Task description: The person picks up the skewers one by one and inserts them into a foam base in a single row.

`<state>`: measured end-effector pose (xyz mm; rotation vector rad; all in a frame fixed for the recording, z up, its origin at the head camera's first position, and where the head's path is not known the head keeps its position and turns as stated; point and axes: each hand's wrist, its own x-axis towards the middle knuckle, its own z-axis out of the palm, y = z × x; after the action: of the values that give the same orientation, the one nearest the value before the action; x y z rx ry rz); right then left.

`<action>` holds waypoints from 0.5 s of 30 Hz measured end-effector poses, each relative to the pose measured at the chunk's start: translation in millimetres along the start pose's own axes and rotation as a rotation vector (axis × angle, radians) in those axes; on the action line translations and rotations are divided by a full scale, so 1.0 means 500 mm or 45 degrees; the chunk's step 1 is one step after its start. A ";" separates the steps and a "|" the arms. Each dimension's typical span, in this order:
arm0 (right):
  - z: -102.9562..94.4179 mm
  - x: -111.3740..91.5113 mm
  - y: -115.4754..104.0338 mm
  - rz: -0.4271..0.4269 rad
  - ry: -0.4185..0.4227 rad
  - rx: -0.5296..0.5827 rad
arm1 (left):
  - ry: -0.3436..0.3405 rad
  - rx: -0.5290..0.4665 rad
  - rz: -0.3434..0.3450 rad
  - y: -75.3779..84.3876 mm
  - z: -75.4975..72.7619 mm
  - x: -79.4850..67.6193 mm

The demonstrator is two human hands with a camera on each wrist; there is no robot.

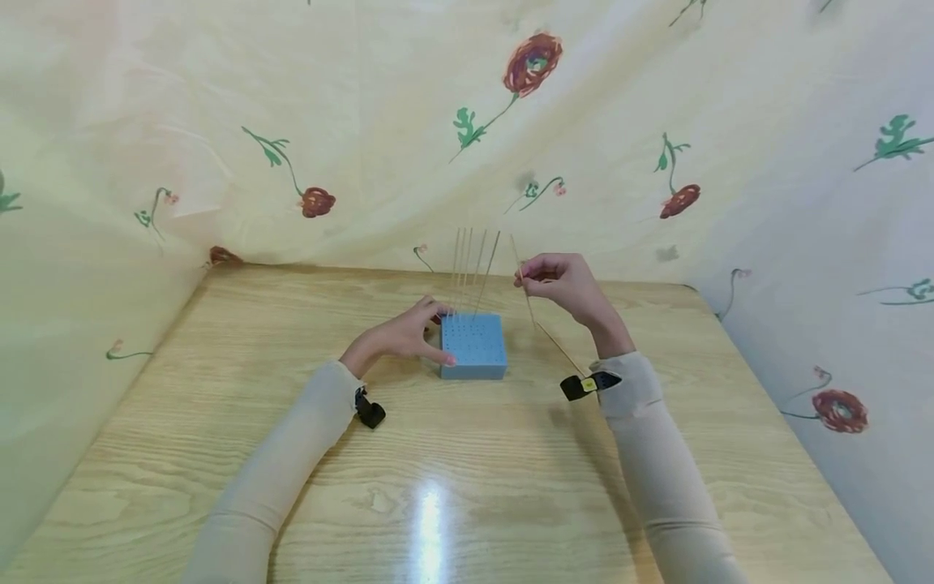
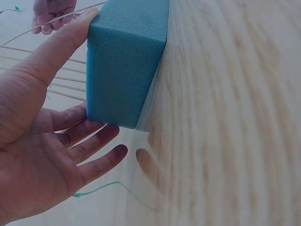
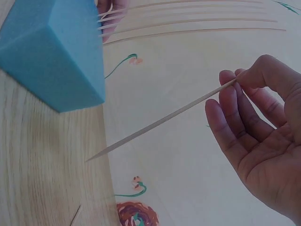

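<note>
A blue foam block with rows of small holes in its top stands on the table. Several thin wooden skewers rise from its back left part. My left hand holds the block at its left side, thumb on the near top edge and fingers round the far side. To the right of the block, my right hand pinches one bamboo skewer between thumb and fingertips. This skewer hangs tilted above the table, its pointed end downward and apart from the block.
Another skewer lies on the wooden table beneath the right wrist. Flower-patterned cloth hangs behind the table and along its sides. Each wrist wears a black strap, the right one near the lying skewer.
</note>
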<state>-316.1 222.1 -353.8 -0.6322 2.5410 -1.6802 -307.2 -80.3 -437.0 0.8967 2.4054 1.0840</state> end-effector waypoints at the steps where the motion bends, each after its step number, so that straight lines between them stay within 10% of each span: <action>1: 0.000 0.001 0.000 -0.004 -0.005 0.015 | -0.001 0.002 -0.001 0.000 0.000 0.001; 15: -0.006 -0.004 -0.027 -0.048 -0.016 0.184 | 0.008 0.023 -0.001 0.000 0.004 0.000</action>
<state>-310.9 220.7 -340.8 -0.6817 2.3861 -1.8443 -306.4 -79.1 -438.1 0.8995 2.4241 1.0684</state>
